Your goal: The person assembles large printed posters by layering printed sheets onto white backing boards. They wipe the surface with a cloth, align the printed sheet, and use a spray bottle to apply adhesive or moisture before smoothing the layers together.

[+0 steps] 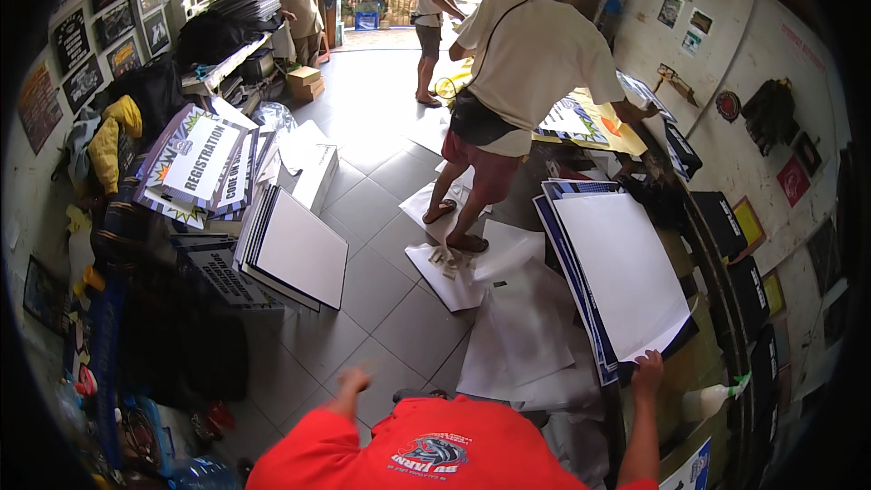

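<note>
My right hand (648,370) grips the near corner of a large white sheet (621,272), with fingers curled over its edge. That sheet lies on top of a stack of blue-edged boards (573,295) on the long bench at the right. My left hand (352,385) is raised over the tiled floor, away from any object. It is smeared by motion, so its finger shape is unclear. The red shirt (426,449) on my body fills the bottom middle of the view.
Ahead, a person in a white shirt (535,54) leans over printed sheets (590,122) on the bench. White papers (522,327) cover the floor nearby. Blank boards (299,249) and printed signs (204,159) lean at the left. Two more people stand farther back.
</note>
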`<state>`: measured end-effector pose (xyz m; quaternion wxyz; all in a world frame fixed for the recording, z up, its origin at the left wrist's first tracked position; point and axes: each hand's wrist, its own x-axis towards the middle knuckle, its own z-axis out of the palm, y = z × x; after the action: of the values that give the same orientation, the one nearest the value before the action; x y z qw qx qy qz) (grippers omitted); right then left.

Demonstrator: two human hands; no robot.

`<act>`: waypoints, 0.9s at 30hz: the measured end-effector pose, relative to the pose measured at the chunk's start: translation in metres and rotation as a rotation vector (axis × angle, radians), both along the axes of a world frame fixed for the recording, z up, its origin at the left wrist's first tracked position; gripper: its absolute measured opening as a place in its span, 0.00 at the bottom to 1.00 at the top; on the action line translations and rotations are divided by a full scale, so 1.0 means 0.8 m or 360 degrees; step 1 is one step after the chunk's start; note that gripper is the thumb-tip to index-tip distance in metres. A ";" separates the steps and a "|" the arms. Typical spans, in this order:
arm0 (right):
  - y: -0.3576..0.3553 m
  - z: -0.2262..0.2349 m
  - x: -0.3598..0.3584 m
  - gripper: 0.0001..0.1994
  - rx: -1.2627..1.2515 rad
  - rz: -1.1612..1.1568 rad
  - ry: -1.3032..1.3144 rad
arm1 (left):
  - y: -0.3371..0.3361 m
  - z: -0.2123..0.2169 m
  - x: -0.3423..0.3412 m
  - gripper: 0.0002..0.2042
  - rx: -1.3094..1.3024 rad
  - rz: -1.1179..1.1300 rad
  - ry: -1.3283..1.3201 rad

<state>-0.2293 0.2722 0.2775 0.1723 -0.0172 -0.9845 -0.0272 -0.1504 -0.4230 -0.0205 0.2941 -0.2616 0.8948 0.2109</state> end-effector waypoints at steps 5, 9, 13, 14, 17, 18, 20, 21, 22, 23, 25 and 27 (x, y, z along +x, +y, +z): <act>-0.004 0.025 -0.012 0.08 0.0003 0.0059 -0.0048 | -0.114 0.015 0.197 0.22 -0.0160 0.0603 -0.0283; -0.023 0.030 -0.004 0.08 -0.0036 0.0042 -0.0058 | -0.099 -0.016 0.308 0.22 -0.0018 0.0856 -0.0348; -0.009 0.004 0.011 0.09 -0.0059 0.0042 0.0074 | -0.046 -0.027 0.308 0.27 0.0994 0.0865 -0.0212; -0.014 0.000 0.015 0.09 -0.0088 0.0016 0.0069 | -0.044 -0.022 0.291 0.26 0.1108 0.0839 -0.0122; -0.012 0.004 0.005 0.08 -0.0126 -0.0044 0.0150 | -0.063 -0.035 0.215 0.21 0.1490 0.0725 0.0148; -0.004 -0.001 -0.003 0.08 -0.0123 -0.0033 0.0234 | -0.075 -0.025 0.194 0.20 0.1269 0.0609 0.0219; 0.003 -0.004 -0.016 0.07 -0.0136 -0.0058 0.0423 | -0.117 0.011 0.128 0.19 0.0828 0.0359 0.0366; 0.010 0.002 -0.015 0.06 -0.0137 -0.0078 0.0463 | -0.138 0.037 0.093 0.18 0.0794 0.0274 0.0390; 0.015 0.010 -0.020 0.06 -0.0138 -0.0080 0.0500 | -0.162 0.059 0.064 0.18 0.0760 0.0207 0.0418; 0.018 0.015 -0.022 0.06 -0.0138 -0.0080 0.0538 | -0.184 0.079 0.036 0.18 0.0728 0.0143 0.0448; 0.010 0.023 -0.041 0.06 -0.0205 -0.0004 0.0670 | -0.232 0.116 -0.001 0.17 0.0672 0.0094 0.0588; 0.015 0.040 -0.030 0.09 -0.0149 -0.0003 0.0723 | -0.227 0.201 -0.049 0.14 0.0753 -0.0050 0.0670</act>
<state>-0.2533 0.2844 0.3093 0.3886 -0.0318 -0.9206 0.0230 -0.1896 -0.6046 0.1403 0.1584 -0.1226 0.8661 0.4580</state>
